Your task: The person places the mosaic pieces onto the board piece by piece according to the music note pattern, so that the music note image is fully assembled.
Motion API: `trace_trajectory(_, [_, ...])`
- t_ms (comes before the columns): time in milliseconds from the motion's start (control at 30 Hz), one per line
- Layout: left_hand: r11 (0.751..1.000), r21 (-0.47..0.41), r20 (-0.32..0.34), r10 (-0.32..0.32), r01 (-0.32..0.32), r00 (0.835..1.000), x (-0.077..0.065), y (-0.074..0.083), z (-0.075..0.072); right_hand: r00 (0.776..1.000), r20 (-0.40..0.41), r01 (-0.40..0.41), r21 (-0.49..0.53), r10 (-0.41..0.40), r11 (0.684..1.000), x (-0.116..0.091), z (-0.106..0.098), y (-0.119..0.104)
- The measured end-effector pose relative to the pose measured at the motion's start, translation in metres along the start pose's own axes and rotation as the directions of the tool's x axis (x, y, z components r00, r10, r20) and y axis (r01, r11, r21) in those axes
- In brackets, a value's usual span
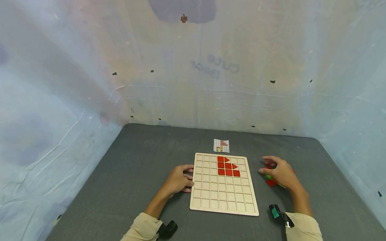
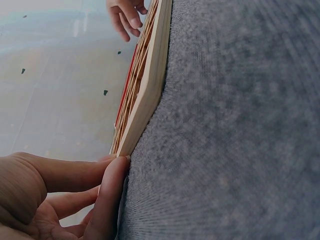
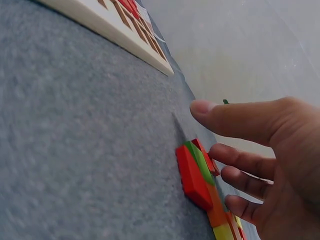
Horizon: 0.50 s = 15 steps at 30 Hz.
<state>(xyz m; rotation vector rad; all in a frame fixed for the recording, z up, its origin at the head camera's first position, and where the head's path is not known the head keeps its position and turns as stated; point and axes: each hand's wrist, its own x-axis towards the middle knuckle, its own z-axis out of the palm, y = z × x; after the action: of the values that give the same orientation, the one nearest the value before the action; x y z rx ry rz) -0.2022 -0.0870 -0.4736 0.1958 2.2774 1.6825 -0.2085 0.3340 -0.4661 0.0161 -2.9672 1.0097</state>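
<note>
A pale wooden grid board [image 1: 223, 190] lies on the dark grey table. Several red square tiles [image 1: 221, 165] and two red triangle tiles [image 1: 235, 166] sit in its upper middle cells. My left hand [image 1: 178, 180] is at the board's left side; in the left wrist view its thumb [image 2: 111, 185] and fingertips touch the board's edge [image 2: 142, 107]. Over a small pile of coloured pieces to the board's right is my right hand [image 1: 281, 174], thumb apart from the loosely bent fingers, nothing between them. The right wrist view shows red [image 3: 194, 177], green [image 3: 200, 162], orange and yellow pieces beside the fingertips.
A small white card [image 1: 221, 146] with a printed grid and coloured pattern lies just beyond the board's far edge. Light sheeting [image 1: 193, 100] with dark marks rises behind the table and at both sides. Dark straps [image 1: 167, 230] are on both wrists.
</note>
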Motion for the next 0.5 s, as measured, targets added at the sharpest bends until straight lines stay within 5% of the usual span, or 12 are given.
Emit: trace_trajectory(500, [1.000,-0.007,-0.001,-0.004,0.004,1.000,-0.0001,0.0008,0.0000,1.000,-0.026,-0.008,-0.009,0.008,1.000,-0.0046,-0.0079,0.0089])
